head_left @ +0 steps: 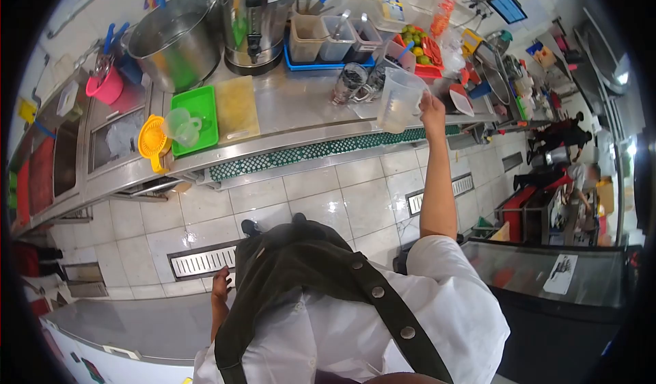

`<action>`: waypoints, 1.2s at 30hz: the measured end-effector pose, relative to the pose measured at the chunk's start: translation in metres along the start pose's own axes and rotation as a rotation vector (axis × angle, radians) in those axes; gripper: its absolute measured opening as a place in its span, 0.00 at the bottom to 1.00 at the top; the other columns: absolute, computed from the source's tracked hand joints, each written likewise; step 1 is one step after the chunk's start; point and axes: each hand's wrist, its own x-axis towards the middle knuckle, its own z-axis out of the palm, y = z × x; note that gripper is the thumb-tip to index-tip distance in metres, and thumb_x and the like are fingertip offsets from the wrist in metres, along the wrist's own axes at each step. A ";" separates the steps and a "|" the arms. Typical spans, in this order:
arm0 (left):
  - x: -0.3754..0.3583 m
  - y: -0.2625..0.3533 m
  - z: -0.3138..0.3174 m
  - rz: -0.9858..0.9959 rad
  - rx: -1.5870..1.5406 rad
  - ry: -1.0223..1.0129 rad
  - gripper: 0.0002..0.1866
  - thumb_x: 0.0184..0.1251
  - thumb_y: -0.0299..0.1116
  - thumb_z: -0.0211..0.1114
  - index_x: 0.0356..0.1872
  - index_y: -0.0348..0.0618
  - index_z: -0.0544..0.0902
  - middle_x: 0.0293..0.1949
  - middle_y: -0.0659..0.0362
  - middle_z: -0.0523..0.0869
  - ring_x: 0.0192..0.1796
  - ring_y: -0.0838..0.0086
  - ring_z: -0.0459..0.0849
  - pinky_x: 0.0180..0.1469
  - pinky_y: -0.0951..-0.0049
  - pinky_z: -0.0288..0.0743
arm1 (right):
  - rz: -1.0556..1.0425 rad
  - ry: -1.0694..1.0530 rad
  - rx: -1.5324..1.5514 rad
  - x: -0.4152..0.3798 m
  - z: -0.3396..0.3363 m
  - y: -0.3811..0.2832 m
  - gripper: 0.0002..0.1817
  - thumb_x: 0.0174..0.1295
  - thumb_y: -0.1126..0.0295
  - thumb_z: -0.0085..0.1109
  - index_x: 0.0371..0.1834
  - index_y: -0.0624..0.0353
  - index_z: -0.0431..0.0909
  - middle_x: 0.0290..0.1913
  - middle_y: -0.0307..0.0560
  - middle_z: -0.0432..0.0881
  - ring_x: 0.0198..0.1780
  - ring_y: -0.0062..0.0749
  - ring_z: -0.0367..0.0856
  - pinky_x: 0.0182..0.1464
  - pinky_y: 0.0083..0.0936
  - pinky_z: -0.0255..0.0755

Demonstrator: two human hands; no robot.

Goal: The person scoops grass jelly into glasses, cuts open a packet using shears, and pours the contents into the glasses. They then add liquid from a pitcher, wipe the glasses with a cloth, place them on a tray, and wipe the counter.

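My right hand [432,114] is closed round the handle of a translucent plastic jug [400,100], held at the counter's front edge. Just left of the jug are two glass mugs with dark contents; the nearer glass mug [350,83] shows best. My left hand [221,285] hangs low by my side above the floor, fingers loosely apart with nothing in them. Further left on the counter, a green tray [208,121] bears clear plastic cups [183,127]. Beside it are an orange-yellow citrus juicer [155,140] and a yellowish cutting board [239,107].
A large steel pot [174,42] and a steel urn with a tap [251,25] stand at the back. Tubs [309,39] sit in a blue tray, near a red crate of green fruit [422,56]. Other people [564,141] work far right. A glass-topped cabinet [540,271] stands behind me.
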 end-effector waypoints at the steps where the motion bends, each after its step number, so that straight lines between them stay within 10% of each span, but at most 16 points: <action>1: 0.005 -0.004 -0.005 -0.027 -0.041 -0.029 0.41 0.61 0.64 0.63 0.72 0.55 0.72 0.71 0.60 0.72 0.70 0.57 0.71 0.62 0.45 0.63 | -0.038 0.014 -0.152 0.006 -0.002 -0.002 0.25 0.75 0.47 0.50 0.33 0.60 0.77 0.29 0.45 0.80 0.30 0.39 0.78 0.37 0.37 0.71; 6: 0.021 0.010 0.001 -0.011 -0.206 -0.223 0.38 0.68 0.67 0.55 0.73 0.56 0.72 0.76 0.60 0.66 0.77 0.56 0.58 0.70 0.42 0.55 | 0.014 0.054 -0.612 0.031 -0.013 -0.016 0.29 0.73 0.43 0.46 0.42 0.60 0.83 0.46 0.65 0.85 0.52 0.68 0.81 0.53 0.55 0.72; 18: -0.006 0.060 0.065 0.002 -0.405 -0.425 0.30 0.80 0.55 0.51 0.71 0.46 0.73 0.68 0.57 0.77 0.66 0.69 0.76 0.69 0.65 0.70 | -0.091 -0.094 -0.743 0.076 -0.016 0.005 0.26 0.73 0.45 0.48 0.46 0.57 0.84 0.45 0.66 0.85 0.52 0.63 0.82 0.53 0.53 0.73; 22: 0.013 0.039 0.068 0.014 -0.452 -0.447 0.30 0.80 0.53 0.51 0.71 0.42 0.73 0.67 0.57 0.79 0.66 0.69 0.77 0.69 0.67 0.69 | -0.317 -0.088 -0.578 0.095 -0.034 0.099 0.19 0.73 0.60 0.54 0.48 0.67 0.84 0.35 0.45 0.85 0.35 0.30 0.81 0.39 0.30 0.75; 24: 0.013 0.028 0.056 0.005 -0.471 -0.452 0.30 0.81 0.52 0.50 0.71 0.40 0.72 0.67 0.57 0.79 0.67 0.70 0.76 0.70 0.69 0.68 | 0.145 -0.038 -0.123 0.034 -0.012 0.042 0.19 0.74 0.58 0.55 0.55 0.62 0.83 0.37 0.34 0.83 0.35 0.24 0.80 0.34 0.23 0.73; 26: 0.007 0.027 0.055 -0.029 -0.495 -0.472 0.30 0.81 0.52 0.49 0.71 0.40 0.72 0.67 0.57 0.78 0.67 0.70 0.76 0.71 0.70 0.67 | 0.140 -0.095 0.142 0.006 0.007 0.024 0.17 0.74 0.54 0.56 0.48 0.56 0.83 0.26 0.26 0.71 0.25 0.09 0.66 0.24 0.14 0.55; 27: 0.008 0.027 0.053 -0.044 -0.508 -0.493 0.30 0.81 0.52 0.49 0.71 0.40 0.72 0.68 0.57 0.78 0.68 0.71 0.75 0.71 0.70 0.66 | 0.118 -0.141 0.194 -0.012 0.020 -0.005 0.16 0.74 0.54 0.57 0.31 0.51 0.78 0.23 0.27 0.70 0.24 0.11 0.64 0.25 0.15 0.55; 33: 0.017 0.029 0.029 -0.032 -0.443 -0.516 0.30 0.81 0.53 0.48 0.73 0.44 0.70 0.70 0.59 0.76 0.69 0.72 0.74 0.70 0.69 0.66 | 0.185 -0.245 0.516 -0.033 0.165 -0.053 0.16 0.72 0.65 0.58 0.59 0.57 0.80 0.38 0.30 0.79 0.33 0.11 0.72 0.30 0.11 0.63; 36: 0.011 0.047 0.014 0.029 -0.341 -0.558 0.30 0.81 0.53 0.49 0.74 0.46 0.69 0.70 0.60 0.76 0.69 0.73 0.73 0.70 0.69 0.67 | 0.081 -0.343 0.417 -0.047 0.281 -0.102 0.14 0.67 0.73 0.56 0.56 0.57 0.79 0.39 0.33 0.80 0.36 0.17 0.76 0.36 0.14 0.70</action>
